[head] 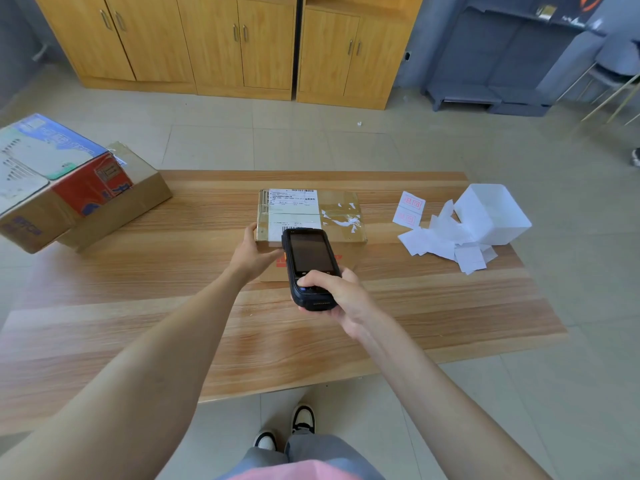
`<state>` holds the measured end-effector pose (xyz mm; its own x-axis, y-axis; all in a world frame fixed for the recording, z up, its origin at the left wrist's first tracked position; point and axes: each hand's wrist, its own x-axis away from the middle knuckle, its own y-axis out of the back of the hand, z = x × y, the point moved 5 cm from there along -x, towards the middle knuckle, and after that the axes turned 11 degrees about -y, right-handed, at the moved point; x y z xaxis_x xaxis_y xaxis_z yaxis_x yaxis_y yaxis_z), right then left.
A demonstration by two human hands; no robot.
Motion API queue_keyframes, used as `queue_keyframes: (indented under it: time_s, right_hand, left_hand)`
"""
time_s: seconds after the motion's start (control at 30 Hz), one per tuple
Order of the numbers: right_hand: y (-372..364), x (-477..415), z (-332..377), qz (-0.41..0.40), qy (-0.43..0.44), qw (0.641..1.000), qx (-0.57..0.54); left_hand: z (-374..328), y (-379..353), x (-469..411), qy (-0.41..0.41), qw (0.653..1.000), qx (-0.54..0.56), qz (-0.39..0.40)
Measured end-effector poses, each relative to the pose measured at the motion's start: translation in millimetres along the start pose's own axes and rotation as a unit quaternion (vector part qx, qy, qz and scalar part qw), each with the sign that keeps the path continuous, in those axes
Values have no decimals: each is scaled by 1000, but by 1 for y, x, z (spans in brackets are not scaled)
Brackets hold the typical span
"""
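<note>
Wooden cabinets (207, 46) line the back wall, beyond the tiled floor. In front of them the long wood-grain surface (138, 323) carries everything else. At its far left end sit two stacked boxes (69, 188), the printed upper one tilted over the plain brown one and hanging past the edge.

The parcel (339, 216) lies flat at the middle of the surface, nearer the far edge, taped across its top. Well to its right a white tub (491, 213) lies tipped on its side, with loose paper slips (436, 240) spilled beside it – two of them stamped in red.

A white label (294, 209) covers the parcel's left half. The black scanner (308, 261) is held over the parcel's near edge, screen up, its head pointing at that label.

The right hand (339, 299) wraps around the scanner's lower end, thumb across the keys. The left hand (252, 252) rests on the parcel's near-left corner – thumb up along the left edge, fingers fairly straight along the near side.
</note>
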<state>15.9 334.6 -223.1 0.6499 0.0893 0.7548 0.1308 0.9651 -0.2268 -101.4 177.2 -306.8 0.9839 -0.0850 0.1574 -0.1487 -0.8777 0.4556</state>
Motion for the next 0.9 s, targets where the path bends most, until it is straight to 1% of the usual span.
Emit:
queue_keyframes:
  time_s: [0.2,0.37,0.47,0.63,0.77,0.9]
  right_hand:
    - [17,-7,14,-33,39,999,4]
    - [47,-16,30,-78,88,993,32]
    - [68,-23,34,-104,108,988,20]
    - [113,-43,29,-166,113,979,-21]
    - [149,-62,15,-200,113,970,-80]
    - [176,-76,1,-224,87,969,-59]
  left_hand:
    - [0,1,0,2,1000,11,10]
    - [0,1,-1,8,1000,10,13]
    - [0,1,-1,12,1000,9,14]
    - [0,4,-3,18,1000,-5,21]
    - [0,4,-5,19,999,-14,27]
    - [0,3,-7,19,999,-18,19]
